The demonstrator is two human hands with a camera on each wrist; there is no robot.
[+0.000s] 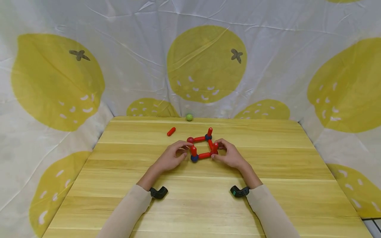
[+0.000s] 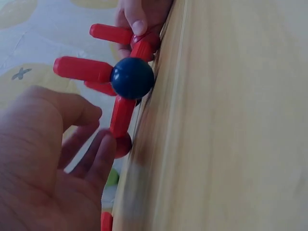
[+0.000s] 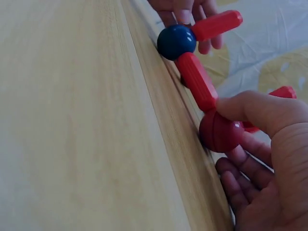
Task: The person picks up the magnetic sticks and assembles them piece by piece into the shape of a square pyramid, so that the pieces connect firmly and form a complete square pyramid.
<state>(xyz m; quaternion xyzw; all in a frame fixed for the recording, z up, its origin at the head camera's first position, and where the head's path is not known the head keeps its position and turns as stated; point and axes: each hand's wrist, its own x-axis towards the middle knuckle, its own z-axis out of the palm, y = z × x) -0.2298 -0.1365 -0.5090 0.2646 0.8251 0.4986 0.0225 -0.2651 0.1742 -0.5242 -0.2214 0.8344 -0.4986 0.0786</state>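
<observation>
On the table stands a square of red magnetic rods (image 1: pixel 204 155) joined by balls at its corners. Upright rods rise from the far blue ball (image 1: pixel 208 137), the near blue ball (image 2: pixel 133 78) and the near right red ball (image 3: pixel 221 132). My right hand (image 1: pixel 230 155) pinches that near right red ball, the thumb on one side and fingers behind it. At the left side my left hand (image 1: pixel 172 155) has loosely bent fingers around the side rod (image 2: pixel 122 115), fingertips touching it near the far left red ball (image 1: pixel 190 140). No upright rod shows on that ball.
A loose red rod (image 1: pixel 171 131) lies left of the square. Near the table's back edge sits a green ball (image 1: pixel 189 117), with a lemon-print cloth (image 1: pixel 268 72) hanging behind. The wooden table (image 1: pixel 196 205) extends toward me.
</observation>
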